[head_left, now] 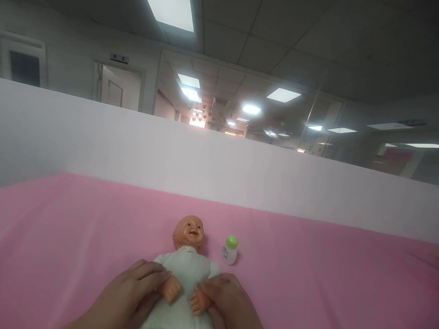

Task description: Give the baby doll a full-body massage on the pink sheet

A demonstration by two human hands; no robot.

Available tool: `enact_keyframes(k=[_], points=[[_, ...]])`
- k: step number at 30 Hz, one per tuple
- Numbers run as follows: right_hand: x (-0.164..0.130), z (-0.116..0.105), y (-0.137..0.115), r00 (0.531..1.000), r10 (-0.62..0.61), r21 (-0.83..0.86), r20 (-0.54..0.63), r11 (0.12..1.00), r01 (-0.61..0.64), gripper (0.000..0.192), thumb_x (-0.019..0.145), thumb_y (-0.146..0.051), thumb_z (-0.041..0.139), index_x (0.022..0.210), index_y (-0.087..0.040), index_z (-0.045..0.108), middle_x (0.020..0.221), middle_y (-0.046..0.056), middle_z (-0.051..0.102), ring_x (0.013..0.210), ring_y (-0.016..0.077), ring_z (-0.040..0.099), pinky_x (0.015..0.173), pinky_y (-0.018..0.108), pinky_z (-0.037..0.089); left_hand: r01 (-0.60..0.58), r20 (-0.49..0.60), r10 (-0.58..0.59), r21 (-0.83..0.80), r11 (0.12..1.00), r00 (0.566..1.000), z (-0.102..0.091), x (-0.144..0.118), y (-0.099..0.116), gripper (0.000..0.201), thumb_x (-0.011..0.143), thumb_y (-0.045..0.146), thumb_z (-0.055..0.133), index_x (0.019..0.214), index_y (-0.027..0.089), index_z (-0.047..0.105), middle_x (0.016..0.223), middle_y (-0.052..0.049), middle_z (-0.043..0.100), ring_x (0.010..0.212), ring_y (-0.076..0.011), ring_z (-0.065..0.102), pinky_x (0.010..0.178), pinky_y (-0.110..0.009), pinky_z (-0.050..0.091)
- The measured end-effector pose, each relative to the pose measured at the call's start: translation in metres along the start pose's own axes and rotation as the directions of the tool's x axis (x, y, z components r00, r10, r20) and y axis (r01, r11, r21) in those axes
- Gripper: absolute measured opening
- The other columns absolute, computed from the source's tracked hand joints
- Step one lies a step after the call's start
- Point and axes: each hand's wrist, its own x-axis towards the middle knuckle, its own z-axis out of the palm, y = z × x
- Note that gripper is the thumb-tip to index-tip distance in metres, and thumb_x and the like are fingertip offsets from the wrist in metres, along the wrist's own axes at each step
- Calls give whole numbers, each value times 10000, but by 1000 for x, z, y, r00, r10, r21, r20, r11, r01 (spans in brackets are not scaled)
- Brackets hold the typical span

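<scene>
A baby doll [181,288] in a pale white-green garment lies face up on a pink sheet, its head toward the far side. Its lower body is cut off by the frame's bottom edge. My left hand [137,285] is closed around the doll's arm on the left, just behind the small plastic hand. On the other side, my right hand [226,294] grips the doll's other arm near the wrist. Both doll hands rest over its belly. Beside the doll's shoulder, to the right, stands a small bottle [230,250] with a green cap.
The pink sheet [325,269] covers the wide surface under the doll. A white partition [206,160] runs along its far edge. Beyond it are a doorway [120,87], a glass wall and lit ceiling panels.
</scene>
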Motion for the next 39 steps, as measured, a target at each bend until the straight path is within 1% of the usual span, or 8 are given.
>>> enact_keyframes(k=[5, 9, 13, 16, 24, 28, 32, 39], points=[[-6, -5, -10, 937, 293, 212, -192, 944, -252, 354, 883, -247, 607, 1231, -253, 675, 1161, 87, 727, 1037, 263, 676, 955, 431, 564, 295, -55, -313, -215, 931, 948, -6, 5, 5, 295, 957, 475, 546, 1123, 298, 715, 1028, -36, 751, 909, -233, 704, 777, -319, 583], [-7, -15, 10, 758, 589, 541, -279, 749, -382, 539, 915, -478, 625, 1375, -207, 549, 1232, 123, 704, 1034, 265, 705, 868, 386, 603, 538, -64, -633, -466, 702, 771, -10, 6, -19, 416, 914, 499, 543, 1215, 223, 620, 957, -55, 742, 826, -245, 718, 718, -343, 580], [-8, -24, 43, 493, 836, 707, -239, 498, -502, 718, 809, -563, 720, 1376, -195, 480, 1168, 128, 719, 1000, 277, 716, 707, 343, 622, 584, -22, -839, -708, 397, 544, -8, 3, -56, 438, 798, 432, 657, 1136, 162, 585, 930, -95, 724, 784, -269, 728, 670, -370, 594], [-13, -27, 57, 453, 876, 721, -165, 421, -550, 726, 805, -547, 726, 1374, -186, 454, 1122, 112, 713, 833, 225, 723, 582, 291, 599, 564, 18, -865, -765, 311, 501, -6, 2, -71, 490, 741, 368, 719, 1156, 149, 576, 984, -104, 712, 821, -257, 733, 683, -351, 604], [-12, -31, 38, 542, 803, 623, -246, 559, -546, 816, 828, -485, 717, 1498, -201, 347, 1339, 155, 636, 953, 243, 732, 747, 345, 634, 596, -59, -779, -609, 523, 624, -12, 1, -50, 586, 850, 447, 674, 1354, 198, 504, 1170, -116, 704, 966, -268, 728, 816, -380, 592], [-7, -23, 4, 739, 597, 413, -314, 786, -460, 717, 846, -377, 699, 1485, -218, 415, 1290, 131, 675, 991, 245, 728, 831, 370, 618, 528, -98, -595, -364, 767, 798, -14, 2, -15, 522, 906, 481, 607, 1367, 248, 533, 1236, -76, 704, 1023, -256, 706, 874, -361, 565], [-6, -13, -21, 920, 321, 123, -225, 946, -300, 465, 850, -218, 651, 1311, -243, 590, 1188, 71, 719, 1009, 231, 701, 935, 414, 577, 236, 3, -237, -95, 967, 971, -8, 2, 1, 352, 940, 459, 573, 1207, 254, 676, 1170, -48, 736, 1045, -252, 684, 899, -357, 542], [-2, -11, -21, 999, -10, -61, -51, 998, 7, 406, 915, -135, 558, 1286, -262, 668, 1293, 46, 705, 1195, 233, 634, 1060, 466, 513, 21, 114, -33, 104, 994, 993, -5, 0, -9, 357, 971, 379, 512, 1227, 253, 727, 1210, -49, 745, 1090, -250, 692, 916, -368, 549]])
